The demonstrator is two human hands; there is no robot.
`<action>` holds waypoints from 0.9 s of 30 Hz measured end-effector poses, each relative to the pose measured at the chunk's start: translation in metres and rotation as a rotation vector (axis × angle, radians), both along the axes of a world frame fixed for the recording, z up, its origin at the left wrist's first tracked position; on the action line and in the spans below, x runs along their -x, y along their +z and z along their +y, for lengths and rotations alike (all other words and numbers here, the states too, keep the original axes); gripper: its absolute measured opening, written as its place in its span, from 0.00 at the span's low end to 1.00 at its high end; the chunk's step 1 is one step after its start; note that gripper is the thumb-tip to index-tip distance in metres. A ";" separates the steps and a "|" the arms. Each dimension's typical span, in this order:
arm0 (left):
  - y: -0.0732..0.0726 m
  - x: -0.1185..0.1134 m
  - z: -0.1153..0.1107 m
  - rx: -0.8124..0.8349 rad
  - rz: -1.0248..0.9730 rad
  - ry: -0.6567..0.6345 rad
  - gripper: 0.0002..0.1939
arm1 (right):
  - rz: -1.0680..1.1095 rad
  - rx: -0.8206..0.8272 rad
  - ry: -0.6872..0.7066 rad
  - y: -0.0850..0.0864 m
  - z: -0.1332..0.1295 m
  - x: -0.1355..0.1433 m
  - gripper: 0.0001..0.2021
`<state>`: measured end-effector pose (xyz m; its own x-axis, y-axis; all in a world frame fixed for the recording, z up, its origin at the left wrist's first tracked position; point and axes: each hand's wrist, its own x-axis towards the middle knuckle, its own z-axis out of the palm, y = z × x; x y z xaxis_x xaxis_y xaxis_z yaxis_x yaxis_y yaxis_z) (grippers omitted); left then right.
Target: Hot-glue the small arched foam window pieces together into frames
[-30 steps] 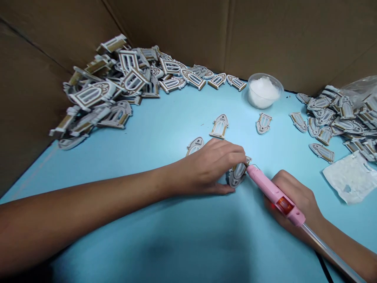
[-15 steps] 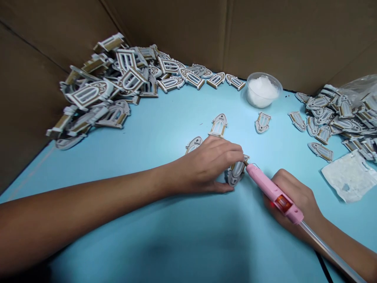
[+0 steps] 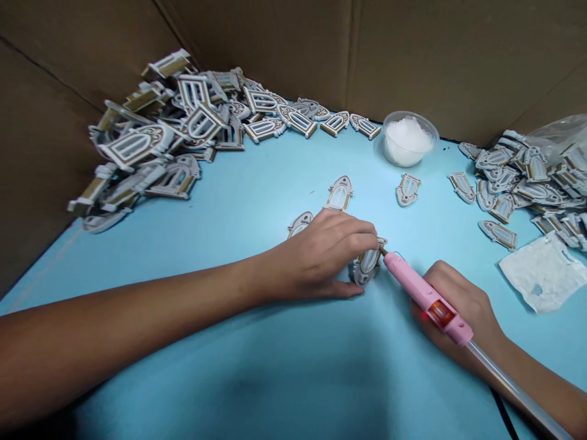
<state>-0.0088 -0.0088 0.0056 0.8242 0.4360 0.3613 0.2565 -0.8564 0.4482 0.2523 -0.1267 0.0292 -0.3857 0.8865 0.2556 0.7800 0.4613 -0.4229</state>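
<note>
My left hand (image 3: 323,253) grips a small arched window piece (image 3: 365,267) between its thumb and fingers, at the middle of the blue table. The fingers cover part of that piece. Wrapped round a pink glue gun (image 3: 422,294) is my right hand (image 3: 458,305), and a clear glue stick (image 3: 509,385) runs from the gun's rear end. The gun's metal tip touches or nearly touches the upper right edge of the held piece. Two more arched pieces lie just beyond my left hand, one upright (image 3: 340,193) and one partly covered (image 3: 300,223).
A large pile of window pieces (image 3: 137,146) stands at the back left against a cardboard wall (image 3: 275,43). A clear cup of white material (image 3: 409,140) sits at the back. At the right are another pile (image 3: 534,177), a plastic bag (image 3: 562,129) and a white sheet (image 3: 543,272).
</note>
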 end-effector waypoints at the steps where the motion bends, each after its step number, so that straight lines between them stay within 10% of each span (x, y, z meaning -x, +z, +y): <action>1: 0.000 0.000 0.000 -0.008 -0.010 -0.004 0.17 | 0.004 -0.005 0.005 0.000 0.000 0.000 0.09; 27: 0.002 0.001 -0.001 -0.010 -0.076 -0.014 0.23 | -0.004 -0.087 -0.088 0.001 0.012 -0.005 0.05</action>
<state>-0.0096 -0.0102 0.0074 0.8004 0.4205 0.4273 0.2098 -0.8641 0.4575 0.2570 -0.1152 0.0299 -0.3080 0.8916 0.3319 0.8207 0.4255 -0.3814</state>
